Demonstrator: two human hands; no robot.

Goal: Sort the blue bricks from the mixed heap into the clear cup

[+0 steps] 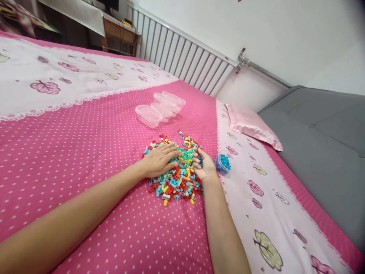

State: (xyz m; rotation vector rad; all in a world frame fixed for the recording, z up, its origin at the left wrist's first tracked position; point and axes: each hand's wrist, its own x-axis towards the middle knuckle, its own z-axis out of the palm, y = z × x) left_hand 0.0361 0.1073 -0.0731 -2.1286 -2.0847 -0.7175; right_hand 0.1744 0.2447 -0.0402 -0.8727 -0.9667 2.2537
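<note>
A heap of small toy building bricks [176, 182] in red, yellow, blue, green and white lies spread on the pink dotted bedsheet. My left hand [159, 160] rests palm down on the heap's left side, its fingers stretched out. At the right side, my right hand [204, 165] is turned palm up with curled fingers, and a few blue bricks [200, 162] show inside it. Just right of that hand stands a small clear tub [219, 167] holding many blue bricks [225, 161].
Several clear plastic containers [149, 115] stand beyond the heap on the bedsheet [108, 140]. A pink satin pillow [253, 127] lies at the right, against a grey padded headboard [322, 140]. Behind are a metal rail [182, 45] and a desk [116, 32].
</note>
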